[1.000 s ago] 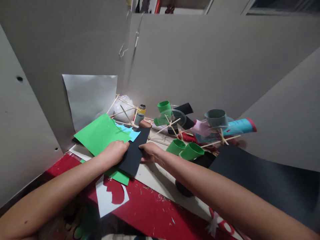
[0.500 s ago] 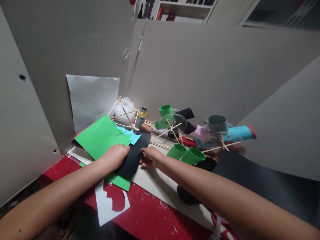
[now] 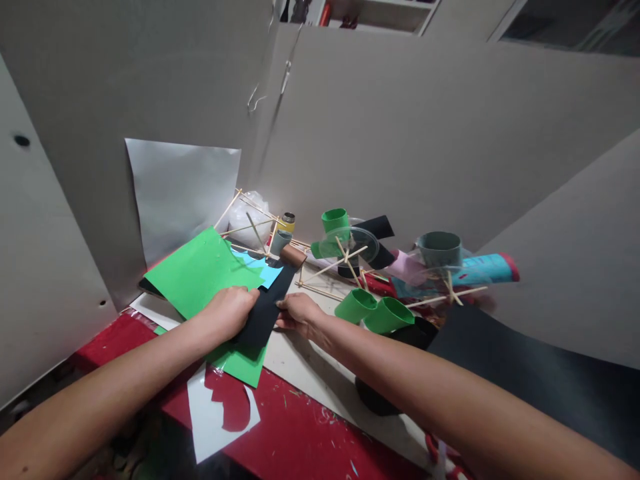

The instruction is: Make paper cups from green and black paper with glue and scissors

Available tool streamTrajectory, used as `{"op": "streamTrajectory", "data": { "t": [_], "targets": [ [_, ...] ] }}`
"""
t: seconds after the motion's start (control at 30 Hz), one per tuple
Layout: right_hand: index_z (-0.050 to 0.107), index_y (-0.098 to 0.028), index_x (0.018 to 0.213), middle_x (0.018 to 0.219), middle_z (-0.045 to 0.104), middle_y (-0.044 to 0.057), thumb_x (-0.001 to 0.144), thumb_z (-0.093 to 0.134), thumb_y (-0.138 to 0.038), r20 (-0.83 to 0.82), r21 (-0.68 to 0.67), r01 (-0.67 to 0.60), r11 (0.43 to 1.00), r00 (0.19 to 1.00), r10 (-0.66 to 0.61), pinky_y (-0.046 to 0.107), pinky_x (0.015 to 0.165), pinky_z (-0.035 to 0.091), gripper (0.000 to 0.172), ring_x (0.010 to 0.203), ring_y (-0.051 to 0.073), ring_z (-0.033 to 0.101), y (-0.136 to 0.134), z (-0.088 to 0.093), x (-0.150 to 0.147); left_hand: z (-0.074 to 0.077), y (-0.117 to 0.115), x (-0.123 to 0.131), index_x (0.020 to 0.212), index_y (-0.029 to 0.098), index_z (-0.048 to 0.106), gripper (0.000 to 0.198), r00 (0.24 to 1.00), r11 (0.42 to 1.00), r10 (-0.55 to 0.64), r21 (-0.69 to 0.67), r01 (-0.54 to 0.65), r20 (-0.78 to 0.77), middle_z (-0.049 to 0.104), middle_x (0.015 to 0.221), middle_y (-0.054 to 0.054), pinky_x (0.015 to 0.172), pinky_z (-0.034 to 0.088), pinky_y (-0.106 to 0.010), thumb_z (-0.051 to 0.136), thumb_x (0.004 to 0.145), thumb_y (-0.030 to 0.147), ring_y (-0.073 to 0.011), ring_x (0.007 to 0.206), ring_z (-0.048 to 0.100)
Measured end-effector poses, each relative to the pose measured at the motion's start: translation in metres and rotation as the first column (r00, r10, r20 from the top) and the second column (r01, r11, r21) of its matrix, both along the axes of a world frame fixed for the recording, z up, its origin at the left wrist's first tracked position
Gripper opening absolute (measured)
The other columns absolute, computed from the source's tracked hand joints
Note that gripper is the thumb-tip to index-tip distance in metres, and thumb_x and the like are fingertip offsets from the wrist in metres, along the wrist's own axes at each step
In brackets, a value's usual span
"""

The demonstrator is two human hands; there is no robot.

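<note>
My left hand (image 3: 233, 312) is closed at the right end of a large green sheet (image 3: 193, 273), its fingers pressed on a black sheet (image 3: 265, 308). My right hand (image 3: 299, 312) pinches the right edge of that black sheet. A jagged blue piece (image 3: 270, 274) lies between the green and black sheets. Below my left hand, another green sheet (image 3: 239, 365) sticks out from under the black one. White paper with a cut-out hole (image 3: 203, 430) hangs over the near table edge.
Behind my hands are a brown roll (image 3: 293, 256), stick frames (image 3: 347, 255), green paper tubes (image 3: 390, 315) and a grey cup (image 3: 439, 249). A large black sheet (image 3: 540, 373) is at the right. Silver paper (image 3: 185, 193) leans on the wall. The table is red (image 3: 295, 427).
My right hand has moved slightly left with the black sheet's edge, which now looks narrower. The whole view has shifted a little.
</note>
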State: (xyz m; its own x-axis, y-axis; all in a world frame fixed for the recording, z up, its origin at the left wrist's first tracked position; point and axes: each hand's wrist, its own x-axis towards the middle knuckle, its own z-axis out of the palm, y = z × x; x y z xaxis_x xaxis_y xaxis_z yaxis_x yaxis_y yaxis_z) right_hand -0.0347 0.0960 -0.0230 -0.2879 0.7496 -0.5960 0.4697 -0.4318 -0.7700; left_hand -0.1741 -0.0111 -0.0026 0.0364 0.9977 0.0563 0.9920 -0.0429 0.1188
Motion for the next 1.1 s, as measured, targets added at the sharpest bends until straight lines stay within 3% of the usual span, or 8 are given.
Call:
{"op": "streamTrajectory", "data": {
  "t": [0.3, 0.4, 0.57, 0.73, 0.83, 0.9, 1.0, 1.1],
  "targets": [
    [0.059, -0.016, 0.123, 0.119, 0.063, 0.009, 0.097, 0.061, -0.032, 0.043, 0.035, -0.09, 0.995, 0.995, 0.089, 0.04, 0.08, 0.058, 0.031, 0.097, 0.022, 0.065, 0.0, 0.001, -0.014, -0.003, 0.005, -0.002, 0.108, 0.017, 0.062, 0.03, 1.0, 1.0, 0.0, -0.009, 0.0, -0.027, 0.071, 0.094, -0.014, 0.07, 0.049, -0.036, 0.041, 0.087, 0.011, -0.03, 0.088, 0.07],
    [0.06, -0.015, 0.121, 0.115, 0.064, 0.008, 0.097, 0.061, -0.032, 0.067, 0.041, -0.171, 0.984, 0.983, 0.169, 0.037, 0.077, 0.058, 0.029, 0.092, 0.02, 0.066, 0.003, 0.013, -0.016, -0.006, 0.008, -0.002, 0.107, 0.016, 0.062, 0.031, 0.999, 1.0, 0.0, -0.017, -0.001, -0.049, 0.072, 0.094, -0.015, 0.07, 0.049, -0.036, 0.04, 0.086, 0.01, -0.0299, 0.087, 0.07],
    [0.065, -0.013, 0.105, 0.094, 0.068, 0.003, 0.097, 0.062, -0.028, 0.078, 0.157, -0.265, 0.951, 0.964, 0.256, 0.029, 0.064, 0.057, 0.018, 0.073, 0.014, 0.066, 0.009, 0.07, 0.037, -0.002, 0.011, -0.002, 0.115, 0.016, 0.061, 0.033, 0.996, 0.997, -0.048, -0.067, 0.043, -0.079, 0.073, 0.101, -0.016, 0.071, 0.051, -0.038, 0.044, 0.087, 0.016, -0.0318, 0.089, 0.071],
    [0.068, -0.013, 0.089, 0.079, 0.074, 0.005, 0.096, 0.056, -0.016, -0.032, 0.468, -0.068, 0.881, 0.995, 0.094, 0.018, 0.054, 0.049, 0.014, 0.064, 0.012, 0.069, -0.021, 0.129, 0.141, 0.009, 0.016, 0.019, 0.131, 0.019, 0.054, 0.044, 0.975, 0.991, -0.136, 0.013, 0.136, 0.178, 0.069, 0.12, -0.014, 0.088, 0.051, -0.04, 0.047, 0.09, 0.036, -0.0296, 0.107, 0.067],
    [0.069, -0.015, 0.097, 0.087, 0.075, 0.007, 0.092, 0.059, -0.025, -0.105, 0.602, 0.135, 0.787, 0.99, -0.09, 0.021, 0.063, 0.053, 0.015, 0.072, 0.013, 0.071, -0.05, 0.138, 0.207, 0.01, 0.022, 0.049, 0.142, 0.022, 0.042, 0.06, 0.853, 0.962, -0.254, 0.023, 0.274, 0.456, 0.07, 0.119, -0.011, 0.092, 0.05, -0.038, 0.055, 0.086, 0.04, -0.0254, 0.107, 0.067],
    [0.071, -0.017, 0.096, 0.087, 0.076, 0.009, 0.084, 0.066, -0.039, -0.127, 0.751, 0.303, 0.587, 0.938, -0.323, 0.027, 0.064, 0.056, 0.026, 0.072, 0.018, 0.072, -0.064, 0.13, 0.249, 0.006, 0.029, 0.074, 0.15, 0.023, 0.029, 0.079, 0.743, 0.931, -0.278, -0.021, 0.365, 0.608, 0.067, 0.124, -0.012, 0.094, 0.05, -0.038, 0.063, 0.081, 0.04, -0.0249, 0.11, 0.065],
    [0.069, -0.021, 0.101, 0.099, 0.075, 0.01, 0.084, 0.058, -0.056, -0.134, 0.822, 0.406, 0.399, 0.819, -0.558, 0.033, 0.069, 0.057, 0.04, 0.085, 0.023, 0.072, -0.075, 0.101, 0.305, -0.004, 0.04, 0.112, 0.155, 0.021, 0.015, 0.102, 0.616, 0.887, -0.257, -0.071, 0.456, 0.745, 0.059, 0.137, -0.02, 0.104, 0.044, -0.043, 0.074, 0.073, 0.036, -0.0286, 0.125, 0.057],
    [0.068, -0.019, 0.11, 0.104, 0.074, 0.013, 0.081, 0.057, -0.052, -0.035, 0.875, 0.38, 0.301, 0.67, -0.742, 0.042, 0.076, 0.056, 0.045, 0.093, 0.029, 0.07, -0.079, 0.064, 0.345, -0.013, 0.05, 0.143, 0.156, 0.019, 0.012, 0.11, 0.524, 0.863, -0.25, -0.059, 0.502, 0.814, 0.049, 0.145, -0.025, 0.111, 0.035, -0.048, 0.077, 0.068, 0.029, -0.0313, 0.137, 0.045]
  ]
}}
